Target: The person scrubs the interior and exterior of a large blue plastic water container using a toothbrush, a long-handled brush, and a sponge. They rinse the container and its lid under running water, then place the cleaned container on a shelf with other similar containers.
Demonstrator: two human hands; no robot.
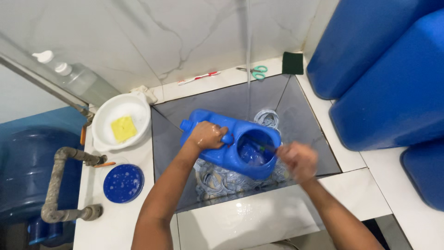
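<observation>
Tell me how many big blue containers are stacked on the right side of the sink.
3: one at the top right, a larger one below it, and a third cut off at the right edge. More may lie outside the view.

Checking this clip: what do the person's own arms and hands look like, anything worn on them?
Both forearms are bare, with no sleeves in view. The left hand shows no glove, ring or watch and looks wet. The right hand is motion-blurred, so small items there cannot be ruled out.

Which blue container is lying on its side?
The small blue plastic jug in the sink, gripped by the left hand; the large blue containers at right stand outside it.
</observation>
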